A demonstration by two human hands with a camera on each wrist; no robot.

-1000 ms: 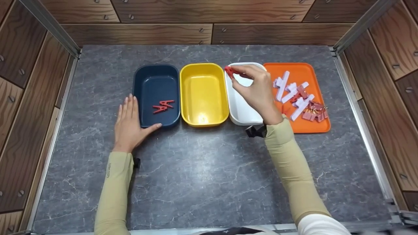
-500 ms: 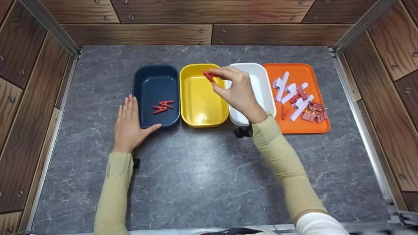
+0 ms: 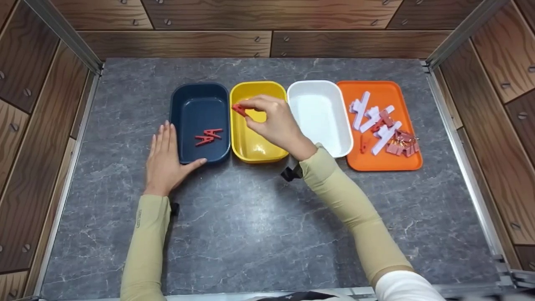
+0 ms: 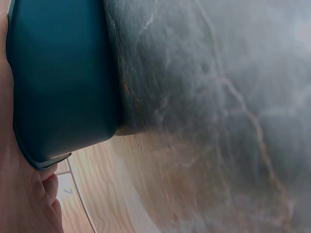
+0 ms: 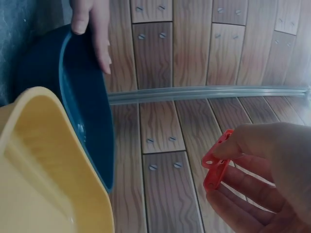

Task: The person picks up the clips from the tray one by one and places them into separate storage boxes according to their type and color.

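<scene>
A red clothespin (image 3: pixel 239 110) is pinched between the thumb and fingertips of my right hand (image 3: pixel 273 121), held above the yellow bin (image 3: pixel 260 156) near its left rim. In the right wrist view the clothespin (image 5: pixel 217 160) shows clearly at the fingertips. My left hand (image 3: pixel 164 161) rests with straight fingers against the left side of the dark blue bin (image 3: pixel 200 88), its thumb along the near rim. Two red clothespins (image 3: pixel 209 136) lie inside that bin. From the left wrist, the bin's outer wall (image 4: pixel 63 82) fills the upper left.
A white bin (image 3: pixel 319 117) stands right of the yellow one. Beyond it, an orange tray (image 3: pixel 376 163) bears lilac clips (image 3: pixel 361 110), pinkish-red binder clips (image 3: pixel 403 144) and a red clothespin (image 3: pixel 363 144). Wood-patterned walls (image 3: pixel 175 44) border the grey tabletop (image 3: pixel 250 234).
My right hand has carried the red clothespin leftward, from above the white bin to above the yellow bin's left side. The left hand has stayed in place.
</scene>
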